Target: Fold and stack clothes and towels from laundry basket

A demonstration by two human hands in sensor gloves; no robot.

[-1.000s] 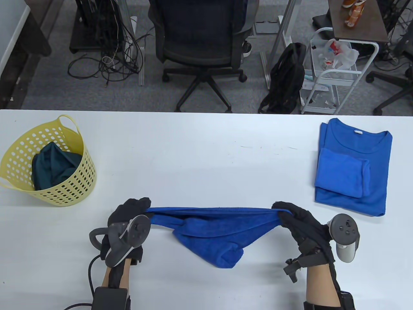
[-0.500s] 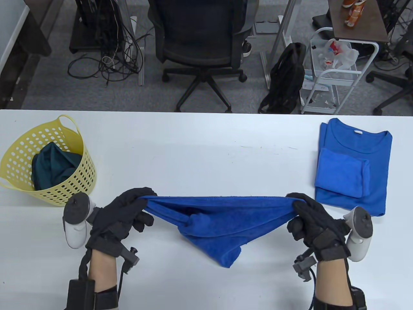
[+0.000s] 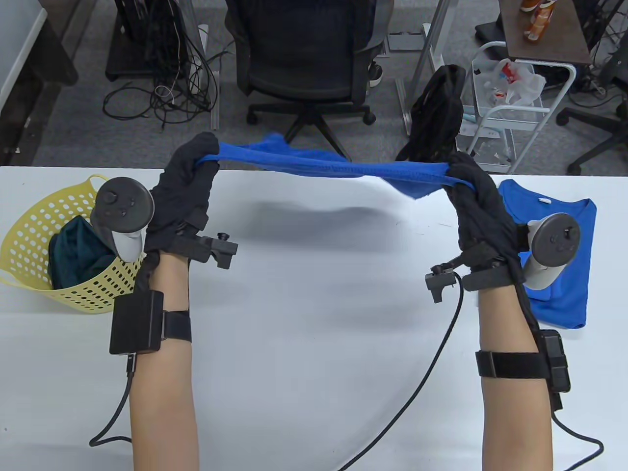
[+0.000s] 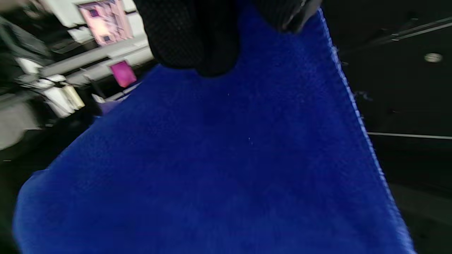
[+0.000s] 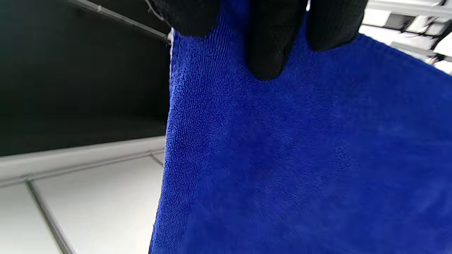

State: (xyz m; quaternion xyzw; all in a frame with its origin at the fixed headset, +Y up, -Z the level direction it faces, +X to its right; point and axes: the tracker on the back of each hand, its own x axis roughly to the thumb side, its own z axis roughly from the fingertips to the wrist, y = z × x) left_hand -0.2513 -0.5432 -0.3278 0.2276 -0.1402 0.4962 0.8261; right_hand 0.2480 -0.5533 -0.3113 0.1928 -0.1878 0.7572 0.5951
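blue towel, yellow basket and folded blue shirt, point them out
blue towel (image 3: 333, 169), table view, stretched top edge between the hands
yellow basket (image 3: 34, 223), table view, perforated left wall
folded blue shirt (image 3: 544, 216), table view, chest below the neckline

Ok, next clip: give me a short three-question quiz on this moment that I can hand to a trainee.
1. True or false: the blue towel lies flat on the table.
2. Multiple choice: what is in the yellow basket? A) a dark green garment B) a white towel C) nothing
3. Fill in: the folded blue shirt sits at the table's far ____ corner, seen from the person.

Key
1. False. The left hand and the right hand each pinch an end and hold it stretched in the air; its shadow falls on the table.
2. A, the dark green garment.
3. Right.
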